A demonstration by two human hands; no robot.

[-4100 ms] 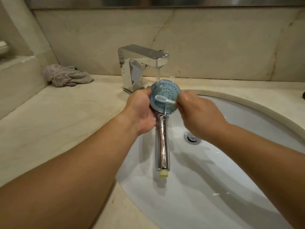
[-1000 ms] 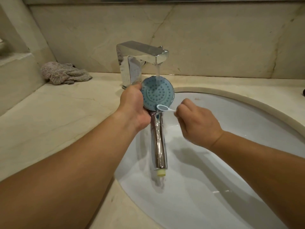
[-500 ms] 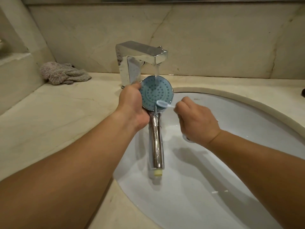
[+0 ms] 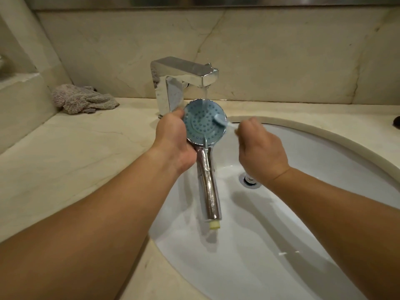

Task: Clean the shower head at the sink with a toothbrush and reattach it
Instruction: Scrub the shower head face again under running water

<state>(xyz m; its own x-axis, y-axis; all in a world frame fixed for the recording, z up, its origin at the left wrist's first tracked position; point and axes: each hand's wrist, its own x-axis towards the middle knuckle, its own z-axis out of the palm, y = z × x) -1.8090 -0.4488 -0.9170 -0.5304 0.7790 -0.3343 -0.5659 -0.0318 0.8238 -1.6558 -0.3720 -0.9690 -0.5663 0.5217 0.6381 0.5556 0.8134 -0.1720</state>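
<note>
So the shower head (image 4: 203, 124) was held over the sink (image 4: 324, 152), right under the tap (image 4: 184, 83), with a thin stream of water (image 4: 204, 93) landing on the top edge of its blue face. The left hand (image 4: 173, 137) had it by the left rim and neck, fingers curled round behind so I couldn't really see them, thumb up along the edge. The chrome handle (image 4: 208, 187) hung down toward the near side of the bowl, with a little yellowish end piece (image 4: 215, 225) at the bottom, not touching the basin as far as I could tell.

The right hand (image 4: 259, 150) had the toothbrush (image 4: 223, 121), fingers bunched tight and pinching the handle, most of which was buried in the fist. The brush head lay against the upper right part of the blue face.

Other stuff around: the drain (image 4: 249, 180) sat in the bowl just below the right wrist, partly hidden by it. A crumpled greyish cloth (image 4: 83, 99) lay on the table (image 4: 75, 159) near the back left corner, well apart from the sink. The tap's base was partly blocked by the left hand. Marble wall (image 4: 281, 50) ran behind everything, and something dark (image 4: 396, 124) poked in at the table's right edge, too cut off to tell what it was.
</note>
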